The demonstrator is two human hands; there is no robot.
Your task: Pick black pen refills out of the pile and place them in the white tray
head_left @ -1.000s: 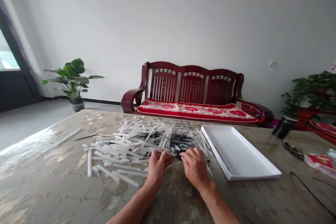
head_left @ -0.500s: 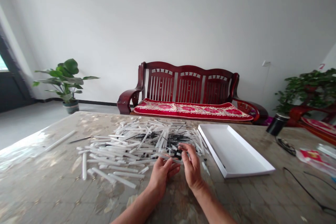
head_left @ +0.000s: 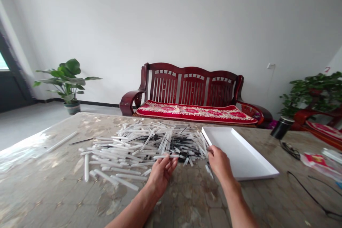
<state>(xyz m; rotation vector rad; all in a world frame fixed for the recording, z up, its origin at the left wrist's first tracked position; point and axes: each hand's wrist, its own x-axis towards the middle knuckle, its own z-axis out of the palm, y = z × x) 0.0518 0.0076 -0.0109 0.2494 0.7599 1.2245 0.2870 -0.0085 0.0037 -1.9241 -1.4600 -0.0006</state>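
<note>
Left hand (head_left: 160, 174) grasps a slim, straight, white plastic tube (head_left: 159, 156)

The tube is pinched between the left thumb and fingers, lying nearly level, with one end sticking out to the left of the fingertips. It looks smooth, pale and slightly translucent, rounded like a pen barrel, and it is held at the near edge of a spread heap of similar white plastic tubes (head_left: 114, 154). Those point in many directions, some crossing over one another. Slender black sticks (head_left: 188, 143) lie thickly among them toward the right of the heap.

The right hand (head_left: 221, 165) is beside the left wall of a shallow, white rectangular tray (head_left: 253, 153), its fingertips drawn together; they are small and blurred here, so I cannot tell whether anything is between them. A few short pale pieces (head_left: 209, 171) lie near that hand on the grey-brown, tile-patterned tabletop (head_left: 107, 203).
</note>
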